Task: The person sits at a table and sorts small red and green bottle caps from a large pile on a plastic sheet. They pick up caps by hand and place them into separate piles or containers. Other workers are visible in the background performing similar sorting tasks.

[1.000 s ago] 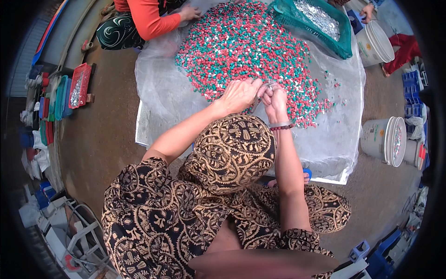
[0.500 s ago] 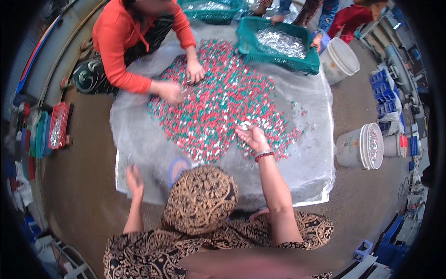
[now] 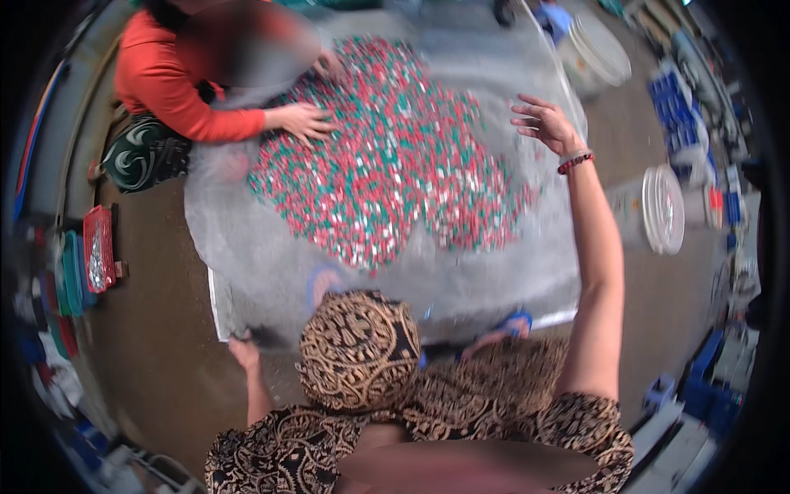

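A wide heap of small red, green and white pieces (image 3: 370, 165) lies spread on a translucent plastic sheet (image 3: 461, 292). Past the heap's right side my right hand (image 3: 545, 125) is stretched out over the sheet, fingers spread, with nothing seen in it. A red beaded bracelet (image 3: 575, 161) circles that wrist. My left hand (image 3: 244, 350) is low at the near left corner of the sheet, touching or close to its edge; its fingers are blurred. Across the heap at the left, a co-worker's hand (image 3: 304, 122) rests on the pieces.
A co-worker in an orange top (image 3: 164, 82) leans over the far left. White buckets (image 3: 662, 210) stand right of the sheet, with blue bins (image 3: 679, 103) beyond. A red basket (image 3: 99, 247) sits on the left floor. My patterned knee (image 3: 358, 350) rises at the near edge.
My right hand, which had white pieces on its palm, has swung from the heap out to the far right. My left hand has lowered. The teal basket at the back has left the view.
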Tool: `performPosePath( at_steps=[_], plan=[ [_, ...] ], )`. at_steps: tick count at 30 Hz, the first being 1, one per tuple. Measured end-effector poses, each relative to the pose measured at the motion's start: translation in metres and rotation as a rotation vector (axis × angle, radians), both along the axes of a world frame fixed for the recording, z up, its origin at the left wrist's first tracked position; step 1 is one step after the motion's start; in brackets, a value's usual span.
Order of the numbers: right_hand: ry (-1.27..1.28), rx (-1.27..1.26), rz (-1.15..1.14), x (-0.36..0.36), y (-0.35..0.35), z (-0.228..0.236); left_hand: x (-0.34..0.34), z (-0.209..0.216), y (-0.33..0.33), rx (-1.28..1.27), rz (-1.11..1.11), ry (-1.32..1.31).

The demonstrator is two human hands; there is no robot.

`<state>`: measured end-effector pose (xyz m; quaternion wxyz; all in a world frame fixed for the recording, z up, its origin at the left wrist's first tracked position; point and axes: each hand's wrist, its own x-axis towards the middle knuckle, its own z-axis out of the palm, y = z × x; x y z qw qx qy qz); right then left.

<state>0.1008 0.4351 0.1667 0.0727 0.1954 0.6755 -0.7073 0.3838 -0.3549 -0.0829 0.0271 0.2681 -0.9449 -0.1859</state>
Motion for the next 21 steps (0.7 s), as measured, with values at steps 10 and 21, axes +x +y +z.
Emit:
performPosePath(
  at_steps=[10, 21],
  plan=[
    [-0.566, 0.645, -0.109, 0.297, 0.141, 0.011, -0.088, 0.045, 0.051, -0.267, -0.223, -0.218],
    [-0.671, 0.372, -0.34, 0.393, 0.143, -0.101, -0.192, 0.38, 0.336, 0.271, -1.182, 0.807]
  ],
)
